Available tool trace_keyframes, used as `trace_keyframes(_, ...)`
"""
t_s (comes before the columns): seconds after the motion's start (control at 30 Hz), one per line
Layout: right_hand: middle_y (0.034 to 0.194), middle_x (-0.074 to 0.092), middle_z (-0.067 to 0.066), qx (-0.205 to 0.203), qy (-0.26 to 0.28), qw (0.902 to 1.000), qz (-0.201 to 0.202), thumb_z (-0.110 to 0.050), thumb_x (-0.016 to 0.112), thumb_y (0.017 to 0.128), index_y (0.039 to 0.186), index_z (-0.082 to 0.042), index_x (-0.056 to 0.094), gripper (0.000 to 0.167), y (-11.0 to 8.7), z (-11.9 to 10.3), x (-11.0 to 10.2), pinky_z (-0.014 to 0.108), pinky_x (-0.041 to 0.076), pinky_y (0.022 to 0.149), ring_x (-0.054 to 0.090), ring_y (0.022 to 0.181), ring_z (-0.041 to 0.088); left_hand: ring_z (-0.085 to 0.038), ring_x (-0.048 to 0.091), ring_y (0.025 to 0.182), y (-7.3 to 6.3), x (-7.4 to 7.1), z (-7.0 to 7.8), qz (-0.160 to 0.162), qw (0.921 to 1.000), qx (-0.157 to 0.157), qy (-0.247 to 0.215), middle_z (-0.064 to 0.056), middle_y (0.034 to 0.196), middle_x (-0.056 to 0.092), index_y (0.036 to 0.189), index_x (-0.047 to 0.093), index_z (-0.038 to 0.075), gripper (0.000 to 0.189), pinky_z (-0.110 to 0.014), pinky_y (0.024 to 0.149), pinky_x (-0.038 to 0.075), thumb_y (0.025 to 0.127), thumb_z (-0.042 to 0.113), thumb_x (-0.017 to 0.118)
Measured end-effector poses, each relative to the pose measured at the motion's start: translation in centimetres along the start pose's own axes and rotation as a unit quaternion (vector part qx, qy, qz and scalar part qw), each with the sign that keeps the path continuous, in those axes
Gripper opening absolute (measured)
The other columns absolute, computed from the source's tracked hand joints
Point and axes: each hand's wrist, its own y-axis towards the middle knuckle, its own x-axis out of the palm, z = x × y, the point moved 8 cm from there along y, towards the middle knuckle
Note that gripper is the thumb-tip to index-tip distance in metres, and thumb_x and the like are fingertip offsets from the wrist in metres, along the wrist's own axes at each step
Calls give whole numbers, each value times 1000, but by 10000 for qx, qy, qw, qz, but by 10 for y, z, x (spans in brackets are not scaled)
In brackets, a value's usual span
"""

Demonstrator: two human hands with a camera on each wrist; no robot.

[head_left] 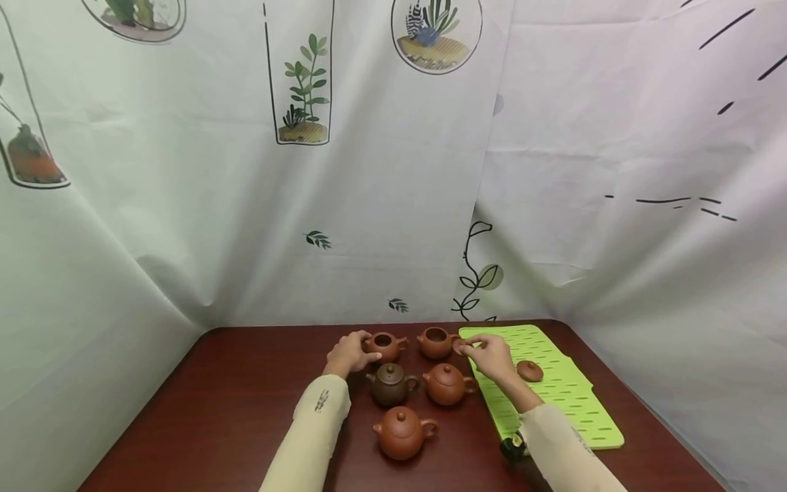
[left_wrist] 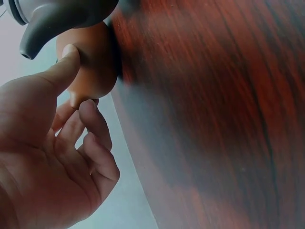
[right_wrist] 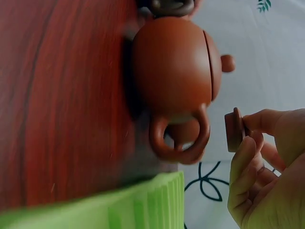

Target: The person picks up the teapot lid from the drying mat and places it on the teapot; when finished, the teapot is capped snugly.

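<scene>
My left hand (head_left: 352,353) grips a lidless reddish-brown teapot (head_left: 384,346) at the back of the table. In the left wrist view its thumb lies on the teapot's body (left_wrist: 97,67), with the other fingers curled at the near end. Between thumb and fingers, my right hand (head_left: 493,355) pinches a small round teapot lid (right_wrist: 233,130), held up above the table. Just left of that hand stands a second lidless teapot (head_left: 435,342). Nearer me are a dark brown teapot (head_left: 390,386) and two lidded reddish teapots, one at the right (head_left: 446,385) and one in front (head_left: 402,435).
A light green slotted mat (head_left: 568,389) lies on the right of the dark red wooden table (head_left: 246,410), partly under my right arm. Another lid (head_left: 530,371) rests on it. A white printed cloth (head_left: 381,205) hangs behind the table.
</scene>
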Motion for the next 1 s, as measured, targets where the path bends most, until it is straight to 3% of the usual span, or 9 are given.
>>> trace_keyframes(0.1, 59, 62, 9, -110, -35, 9999, 69, -14, 75, 84, 96, -4, 77, 15, 5, -7, 6, 28, 38, 44, 49, 45, 13, -36, 60, 111, 1, 1, 1, -23, 10000, 3, -63, -11, 125, 63, 135, 60, 17, 55, -57, 86, 46, 88, 38, 77)
trace_keyframes(0.27, 73, 68, 6, -313, -124, 9993, 155, -12, 77, 82, 89, -5, 78, 10, 10, -23, 18, 29, 41, 50, 52, 56, 14, -37, 60, 111, 2, 0, 1, -39, 10000, 41, -64, -11, 125, 63, 135, 60, 16, 55, -57, 86, 46, 87, 37, 77)
trace_keyframes(0.4, 76, 69, 2, -370, -88, 9993, 30, -13, 78, 84, 87, -7, 78, 6, 11, -36, 31, 31, 47, 58, 57, 65, 14, -37, 60, 111, 2, -1, -2, -70, 10000, 46, -39, -12, 126, 62, 135, 60, 16, 56, -57, 85, 46, 87, 38, 77)
trace_keyframes(0.57, 72, 64, 0, -494, 8, 9986, -204, -14, 77, 84, 87, -10, 78, 6, 13, -52, 46, 30, 47, 58, 56, 64, 15, -38, 59, 112, 2, 0, -3, -77, 10000, -21, -41, -12, 128, 61, 135, 60, 18, 55, -58, 85, 46, 87, 39, 77)
trace_keyframes(0.77, 77, 68, 0, -639, -122, 9972, -379, -16, 76, 86, 88, -10, 78, 7, 17, -65, 64, 31, 49, 61, 59, 67, 13, -39, 58, 115, 4, -2, -1, -67, 10000, -27, -52, -12, 129, 61, 136, 59, 16, 56, -59, 88, 45, 87, 38, 77)
trace_keyframes(0.87, 80, 68, 0, -489, -61, 9975, -511, -18, 76, 87, 90, -11, 79, 8, 18, -65, 74, 31, 50, 60, 61, 66, 15, -39, 59, 113, 4, -1, -2, -74, 9999, -73, -56, -12, 126, 62, 136, 60, 16, 56, -58, 88, 45, 87, 38, 77)
trace_keyframes(1.0, 80, 70, 3, -170, 400, 9964, -728, -18, 76, 87, 93, -9, 78, 11, 21, -63, 86, 37, 54, 59, 67, 67, 32, -37, 60, 110, 3, 0, -2, -53, 9999, -108, -84, -11, 124, 63, 135, 60, 16, 56, -58, 87, 45, 87, 37, 78)
